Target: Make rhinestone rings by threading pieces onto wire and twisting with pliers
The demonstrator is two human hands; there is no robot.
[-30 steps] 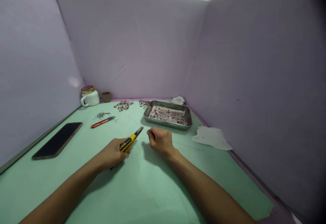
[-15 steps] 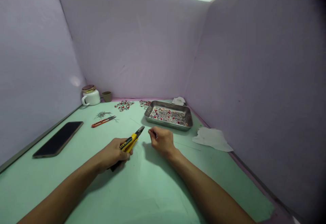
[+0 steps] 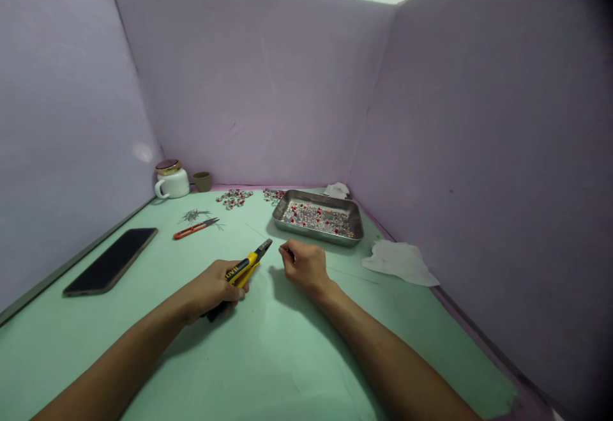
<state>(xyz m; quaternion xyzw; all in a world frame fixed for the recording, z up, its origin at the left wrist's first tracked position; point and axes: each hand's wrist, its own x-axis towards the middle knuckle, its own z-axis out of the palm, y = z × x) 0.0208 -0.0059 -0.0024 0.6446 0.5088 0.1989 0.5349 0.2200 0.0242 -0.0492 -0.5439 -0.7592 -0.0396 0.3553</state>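
Note:
My left hand [image 3: 218, 290] is wrapped round the yellow and black handles of a pair of pliers [image 3: 249, 264], whose metal jaws point up and to the right. Just right of the jaws, my right hand [image 3: 305, 266] is closed in a pinch, thumb against forefinger. Whatever sits between those fingertips is too small to make out. A thin wire-like line [image 3: 354, 275] runs over the table to the right of this hand. Beyond both hands stands a metal tray [image 3: 316, 234] with many small red and clear beads in it.
Orange-handled thread snips [image 3: 194, 229] lie by a heap of thin pins [image 3: 192, 216]. A phone [image 3: 115, 261] is at left, with a lidded white mug [image 3: 173, 183] and small brown pot [image 3: 202, 182] behind. Beaded pieces [image 3: 234, 199] lie at the back; white paper [image 3: 400, 262] is at right.
Both hands and the pliers stay nearly in place. The whole view has shifted very slightly.

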